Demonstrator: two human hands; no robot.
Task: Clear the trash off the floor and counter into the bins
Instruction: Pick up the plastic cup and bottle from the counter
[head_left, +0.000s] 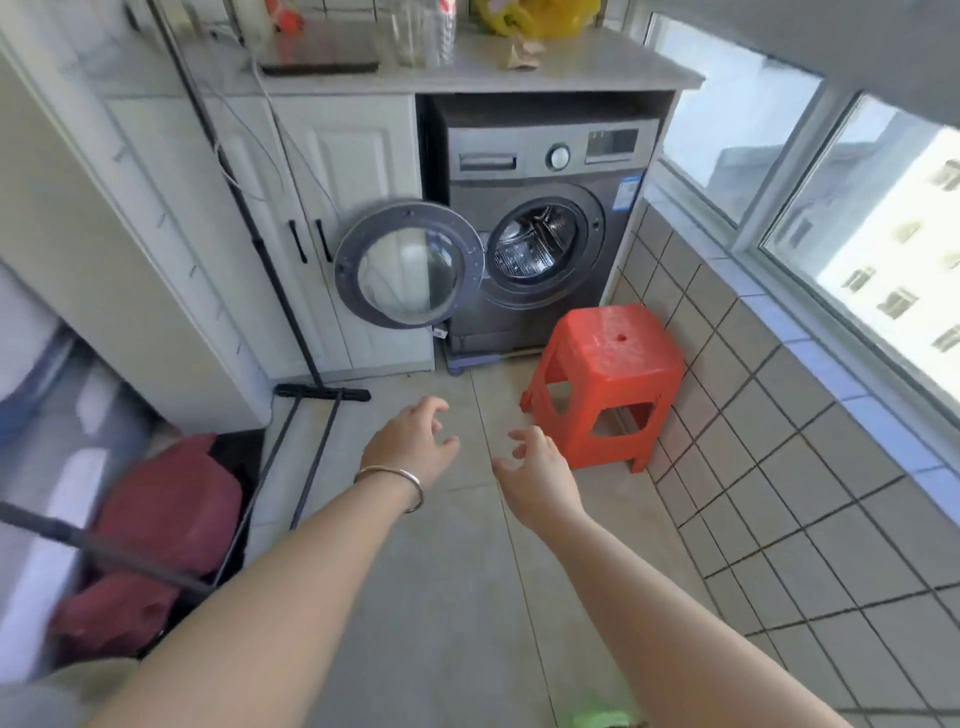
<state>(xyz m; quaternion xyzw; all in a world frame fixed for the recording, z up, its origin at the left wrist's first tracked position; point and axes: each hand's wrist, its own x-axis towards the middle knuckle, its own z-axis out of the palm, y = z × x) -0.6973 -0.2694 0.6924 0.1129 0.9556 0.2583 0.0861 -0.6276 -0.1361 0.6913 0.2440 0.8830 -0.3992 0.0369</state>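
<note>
- Far left: a red object (171, 514) sits low against the white cabinet side, motion-blurred; I cannot tell whether it is a bin or a bag. A dark pole (104, 551) crosses in front of it, its upper end cut off by the frame edge.
- Left of centre: a black squeegee-type tool (322, 393) stands against the white cabinet (358, 208), its handle running up past the counter edge.
- My left hand (410, 441), with a metal bangle (400, 480) at the wrist, is stretched out over the floor (441, 597), fingers spread and loosely curled, holding nothing.
- Centre: the washing machine (545, 218) sits under the counter (519, 73) with its round door (410, 270) swung open.
- On the counter, crumpled brown paper (522, 57) lies near the front edge; behind it a yellow bag (540, 15) is cut off by the top of the frame. Clear containers (423, 36) stand to its left, contents unclear.
- My right hand (540, 473) is also extended, fingers apart and bent, empty.
- Right: a red plastic stool (608, 374) stands just beside the tiled wall (779, 441) under the window.
- Bottom edge: a green item (602, 717) on the floor, blurred and partly cut off.
</note>
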